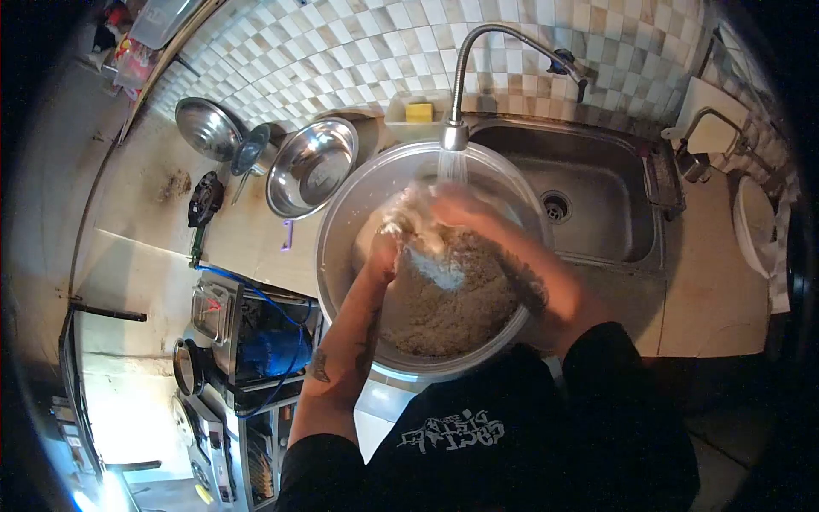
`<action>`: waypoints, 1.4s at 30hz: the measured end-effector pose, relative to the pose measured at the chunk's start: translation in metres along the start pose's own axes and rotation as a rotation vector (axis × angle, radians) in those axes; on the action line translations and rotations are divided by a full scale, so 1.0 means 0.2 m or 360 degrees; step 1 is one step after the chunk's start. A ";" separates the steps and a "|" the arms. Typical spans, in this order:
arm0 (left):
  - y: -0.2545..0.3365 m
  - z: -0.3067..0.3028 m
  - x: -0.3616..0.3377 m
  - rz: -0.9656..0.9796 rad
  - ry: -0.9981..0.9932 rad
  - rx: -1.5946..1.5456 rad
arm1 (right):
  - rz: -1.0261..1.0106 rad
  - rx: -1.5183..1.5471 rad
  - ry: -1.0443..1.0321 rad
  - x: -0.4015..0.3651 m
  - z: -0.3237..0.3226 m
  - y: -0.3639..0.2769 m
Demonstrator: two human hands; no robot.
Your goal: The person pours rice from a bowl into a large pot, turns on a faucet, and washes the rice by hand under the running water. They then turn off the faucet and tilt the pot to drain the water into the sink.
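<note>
A large pale tub (328,282) stands at the sink's left edge, with a brownish, grainy mass (461,311) in it. Water runs from the flexible tap (455,135) into the tub. My left hand (388,254) is at the left of the tub, against a pale, wet lump (409,224); its fingers are partly hidden and blurred. Under the running water, my right hand (456,207) reaches over the same lump, smeared by motion. I cannot make out what the lump is or whether either hand grips it.
A steel sink (580,192) lies right of the tub. Steel bowls (312,168) stand at the back left. A yellow sponge (419,113) sits behind the tub. A white board (715,119) leans at the back right. A purple item (287,235) lies left of the tub.
</note>
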State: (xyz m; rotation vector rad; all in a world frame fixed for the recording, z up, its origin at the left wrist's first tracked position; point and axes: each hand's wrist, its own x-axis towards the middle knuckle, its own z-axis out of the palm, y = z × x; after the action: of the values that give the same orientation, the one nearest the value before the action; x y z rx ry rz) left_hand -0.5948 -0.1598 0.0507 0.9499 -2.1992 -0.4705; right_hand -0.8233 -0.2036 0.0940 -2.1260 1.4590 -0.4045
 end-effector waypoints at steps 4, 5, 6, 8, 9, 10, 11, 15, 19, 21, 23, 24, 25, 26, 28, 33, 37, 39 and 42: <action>-0.34 0.05 -0.30 0.0310 -0.0074 0.0455 | -0.0004 -0.0340 -0.0569 -0.21 -0.16 0.09; -0.38 0.08 -0.32 0.0158 -0.0006 0.0236 | 0.0120 -0.0317 -0.0622 -0.25 -0.15 0.11; -0.31 0.11 -0.30 -0.0239 0.0060 -0.0229 | 0.0276 -0.0246 -0.0589 -0.21 0.02 0.20; -0.09 0.18 -0.24 -0.1037 0.0180 -0.1169 | 0.0394 -0.0011 -0.0559 -0.20 0.20 0.26; 0.02 0.21 -0.19 -0.1424 0.0241 -0.1636 | 0.0348 0.0146 -0.0550 -0.18 0.24 0.25; 0.11 0.23 -0.15 -0.1331 0.0229 -0.1636 | 0.0305 0.0308 -0.0541 -0.17 0.28 0.22; 0.21 0.25 -0.10 -0.1237 0.0218 -0.1636 | 0.0261 0.0469 -0.0518 -0.15 0.30 0.19; 0.31 0.30 -0.08 -0.0364 0.0005 -0.1127 | 0.0196 0.0698 -0.0334 -0.21 0.24 0.01; 0.06 0.28 -0.06 -0.0583 0.0118 -0.0682 | 0.0319 0.0992 -0.0166 -0.31 -0.06 -0.26; 0.07 0.15 -0.04 -0.0338 0.0142 -0.0185 | -0.0178 0.0989 0.0022 -0.24 0.04 -0.18; 0.26 -0.01 0.05 -0.0839 0.0228 -0.0804 | 0.0079 0.0580 -0.0207 -0.19 0.00 -0.18; 0.36 -0.06 0.10 -0.1433 0.0265 -0.1684 | 0.0204 0.0374 -0.0315 -0.18 -0.03 -0.20; 0.34 -0.13 0.10 -0.1066 -0.0440 -0.0963 | -0.0052 0.0159 -0.0179 -0.26 -0.10 -0.20; 0.32 -0.19 0.10 -0.0494 -0.0868 -0.0248 | -0.0155 -0.0083 -0.0291 -0.24 -0.10 -0.16; 0.47 -0.22 0.07 -0.0202 -0.1276 -0.0085 | -0.0354 -0.0569 -0.0520 -0.17 -0.08 -0.07; 0.69 -0.16 -0.14 -0.0258 -0.1767 -0.0178 | -0.0253 -0.0284 -0.0297 -0.05 -0.03 0.21; 0.41 0.25 -0.30 0.0099 -0.1736 0.0156 | -0.0114 0.0264 -0.0041 0.10 0.04 0.40; 0.38 0.31 -0.24 -0.0308 -0.1994 0.0306 | -0.0194 0.0321 -0.0173 0.16 0.07 0.45; 0.32 0.34 -0.05 -0.0790 -0.2163 0.0499 | -0.0139 0.0301 -0.0395 0.12 -0.01 0.38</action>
State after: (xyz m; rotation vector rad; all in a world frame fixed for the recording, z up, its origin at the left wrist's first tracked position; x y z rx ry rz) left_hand -0.6698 -0.1064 0.0346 1.6610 -3.2557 -1.3213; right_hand -0.8735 -0.2474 0.0507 -2.0120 1.1459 -0.2855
